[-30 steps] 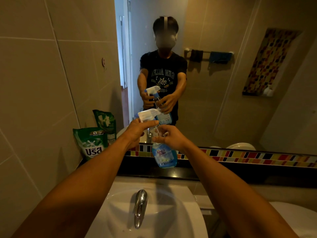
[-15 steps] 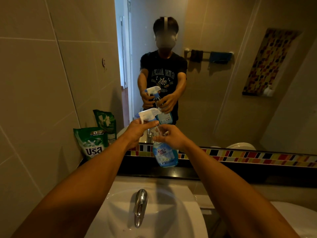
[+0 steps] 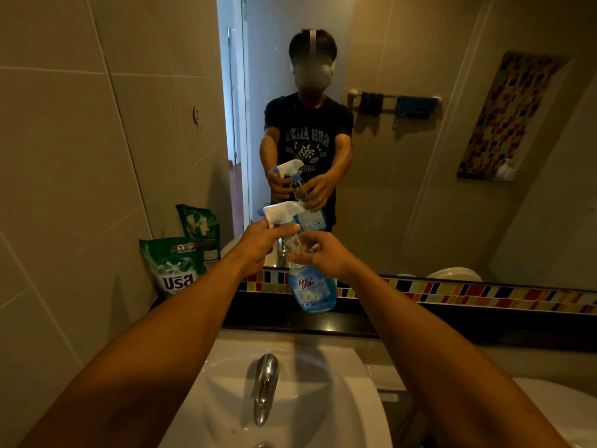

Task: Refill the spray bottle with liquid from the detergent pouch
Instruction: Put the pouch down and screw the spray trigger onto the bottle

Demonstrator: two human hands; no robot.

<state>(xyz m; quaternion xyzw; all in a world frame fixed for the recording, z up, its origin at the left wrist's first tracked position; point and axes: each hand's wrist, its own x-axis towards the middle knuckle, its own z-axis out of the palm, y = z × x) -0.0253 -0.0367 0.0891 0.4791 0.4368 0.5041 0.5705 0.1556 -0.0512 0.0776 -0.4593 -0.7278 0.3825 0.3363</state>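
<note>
While we held the bottle out over the counter, these were the points that mattered, largest first.

Room: we stood in a beige-tiled bathroom facing a wall mirror, which reflected us, a towel rail and an open doorway.
Surface: a black counter ledge ran under the mirror behind a strip of coloured mosaic tiles; below it sat the white basin with its chrome tap.
Detergent pouch: the green Usa pouch stood upright at the left end of the ledge against the wall, well apart from our hands and not yet touched.
Spray bottle: the blue King's Stella spray bottle hung upright in the air above the ledge; blue liquid reached about to its shoulder, as far as we could tell.
Left hand: our left hand was clenched around the white trigger head.
Right hand: our right hand grasped the bottle at its clear neck.
Step in hand: we judged this to be unscrewing the head.
Doing it well: we judged it best to keep the body still and upright with the right hand, turn only the collar with the left, and lift the dip tube straight out over the basin so that drips fell there.
Risk: the bottle was unsupported, so a slipping twist could tip it.
</note>
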